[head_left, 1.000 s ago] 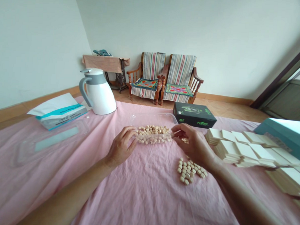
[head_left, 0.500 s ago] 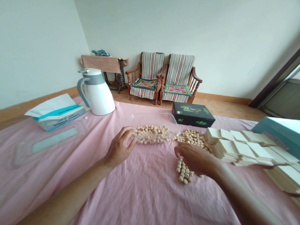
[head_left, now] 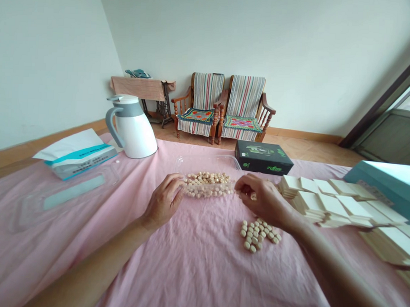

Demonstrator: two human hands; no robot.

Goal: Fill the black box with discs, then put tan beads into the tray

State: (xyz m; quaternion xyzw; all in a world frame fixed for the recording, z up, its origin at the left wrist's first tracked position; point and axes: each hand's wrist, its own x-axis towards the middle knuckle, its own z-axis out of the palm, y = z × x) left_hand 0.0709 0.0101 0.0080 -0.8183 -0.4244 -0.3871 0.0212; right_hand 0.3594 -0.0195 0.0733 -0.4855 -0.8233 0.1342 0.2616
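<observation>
A clear plastic tray [head_left: 208,186] full of small round wooden pieces [head_left: 208,177] lies on the pink cloth in front of me. My left hand [head_left: 164,199] grips the tray's left end, its fingers bent over the rim and the thumb below. At the opposite end is my right hand [head_left: 267,199], fingers curled and closed on the right edge. It covers most of a second heap of wooden pieces; only a few show beside the fingers. Nearer to me, a small loose group of wooden pieces [head_left: 256,235] rests on the cloth.
Stacks of pale square tiles [head_left: 325,204] stand at right, before a blue box [head_left: 387,184]. A black box [head_left: 264,157] lies behind the tray. To the left are a white jug [head_left: 136,132], a tissue pack [head_left: 81,155] and a clear plastic lid [head_left: 70,193].
My right hand has moved up and left from above the small front group to the tray's right end, uncovering that group. My left hand has stayed at the left end.
</observation>
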